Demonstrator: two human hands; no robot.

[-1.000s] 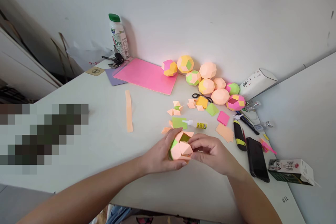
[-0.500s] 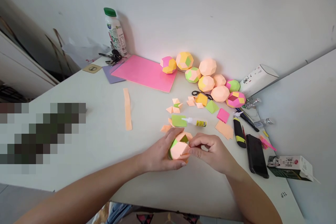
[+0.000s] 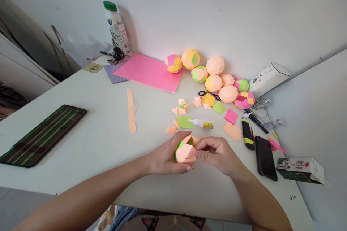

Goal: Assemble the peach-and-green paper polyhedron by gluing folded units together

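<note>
A partly open paper ball, peach with green pieces, is cupped in my left hand, thumb below and fingers over its top. A gap in its upper side shows the green inside. My right hand pinches the ball's right edge between thumb and forefinger. Just beyond the hands lie a small glue bottle with a white nozzle and a green paper card. Small folded peach pieces are scattered there, and another peach piece lies nearer my left hand.
Several finished paper balls cluster along the wall, with scissors beside them. A pink sheet and a peach strip lie left. A tablet-like screen is far left. A cutter, black phone and milk carton stand right.
The view has shifted slightly. My hands keep nearly the same hold on the paper ball, which has barely turned.
</note>
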